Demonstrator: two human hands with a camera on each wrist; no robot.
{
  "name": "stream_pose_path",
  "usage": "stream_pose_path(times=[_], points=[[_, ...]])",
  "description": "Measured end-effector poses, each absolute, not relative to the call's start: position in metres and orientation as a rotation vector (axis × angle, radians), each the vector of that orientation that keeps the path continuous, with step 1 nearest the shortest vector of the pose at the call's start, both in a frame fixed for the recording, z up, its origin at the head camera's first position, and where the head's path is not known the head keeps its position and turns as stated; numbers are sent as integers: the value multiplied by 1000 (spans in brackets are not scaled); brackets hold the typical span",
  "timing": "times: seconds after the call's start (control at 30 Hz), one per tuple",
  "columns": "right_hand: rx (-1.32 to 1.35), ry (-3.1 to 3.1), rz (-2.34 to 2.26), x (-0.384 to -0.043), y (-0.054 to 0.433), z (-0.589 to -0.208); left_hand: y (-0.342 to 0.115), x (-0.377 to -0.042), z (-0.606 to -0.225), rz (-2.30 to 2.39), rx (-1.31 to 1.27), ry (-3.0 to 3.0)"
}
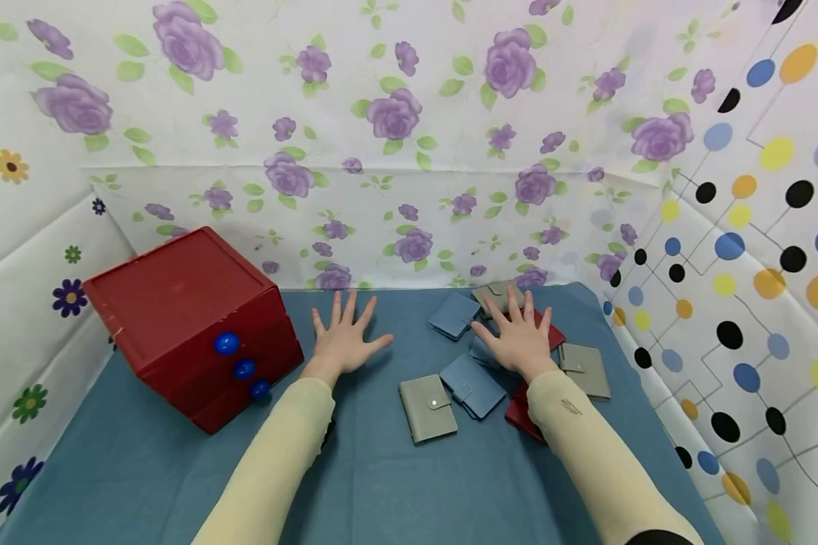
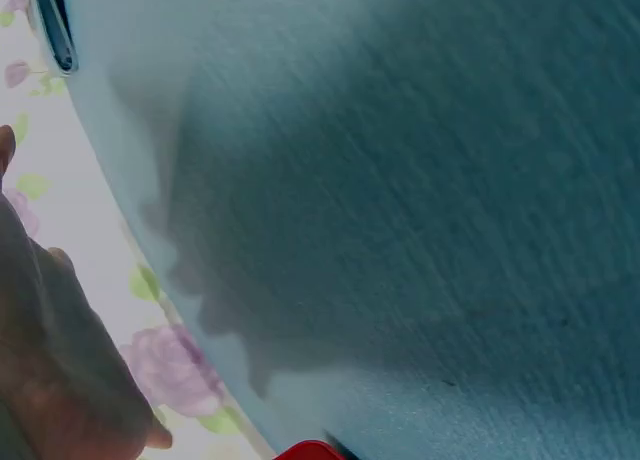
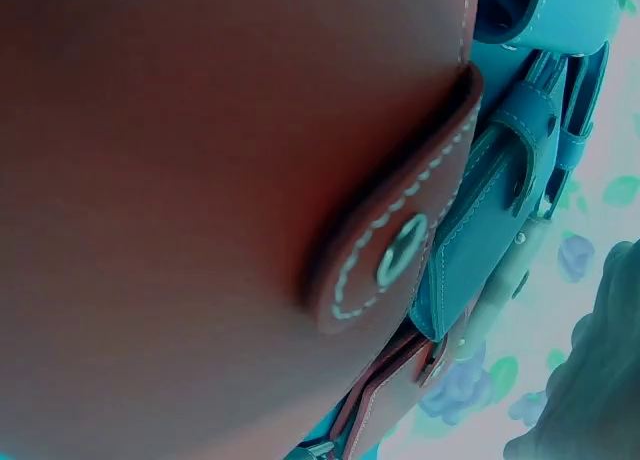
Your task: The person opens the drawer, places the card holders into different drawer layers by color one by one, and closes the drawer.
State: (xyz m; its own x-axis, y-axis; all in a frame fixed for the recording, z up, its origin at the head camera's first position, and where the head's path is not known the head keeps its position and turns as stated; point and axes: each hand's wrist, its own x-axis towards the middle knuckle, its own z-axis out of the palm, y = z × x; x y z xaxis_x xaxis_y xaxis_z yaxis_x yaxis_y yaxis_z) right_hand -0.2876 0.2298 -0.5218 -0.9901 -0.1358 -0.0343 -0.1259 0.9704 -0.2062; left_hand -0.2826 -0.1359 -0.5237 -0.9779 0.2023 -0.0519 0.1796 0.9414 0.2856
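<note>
My left hand [image 1: 344, 342] is held over the blue cloth with its fingers spread, between the red box and the wallets. In the left wrist view that hand [image 2: 60, 360] shows at the left edge, with a shadow on the cloth. With fingers spread, my right hand [image 1: 520, 339] hovers over a group of small snap wallets and partly hides several. Around it lie a red wallet [image 1: 523, 412], a blue wallet [image 1: 473, 386], a grey wallet [image 1: 585, 371] and another blue wallet [image 1: 453, 316]. A reddish wallet [image 3: 200, 230] with a stitched snap strap fills most of the right wrist view.
A red box [image 1: 184, 288] with blue knobs [image 1: 244, 369] on its front stands at the left. One grey wallet [image 1: 428, 409] lies nearest the middle. Behind the blue tablecloth [image 1: 409, 484] hangs a flowered sheet [image 1: 409, 204]; a dotted sheet [image 1: 757, 303] hangs at the right.
</note>
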Motion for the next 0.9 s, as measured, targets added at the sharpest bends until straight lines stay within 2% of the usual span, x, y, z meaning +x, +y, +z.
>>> stream_pose_path(times=[0.47,0.9], points=[[-118,3106,-400,-278,229,-505,-135,-259,-485,694,336,3021],[-83,3100,-507,-263,232,-492,-148,-232,-473,875,364,3017]])
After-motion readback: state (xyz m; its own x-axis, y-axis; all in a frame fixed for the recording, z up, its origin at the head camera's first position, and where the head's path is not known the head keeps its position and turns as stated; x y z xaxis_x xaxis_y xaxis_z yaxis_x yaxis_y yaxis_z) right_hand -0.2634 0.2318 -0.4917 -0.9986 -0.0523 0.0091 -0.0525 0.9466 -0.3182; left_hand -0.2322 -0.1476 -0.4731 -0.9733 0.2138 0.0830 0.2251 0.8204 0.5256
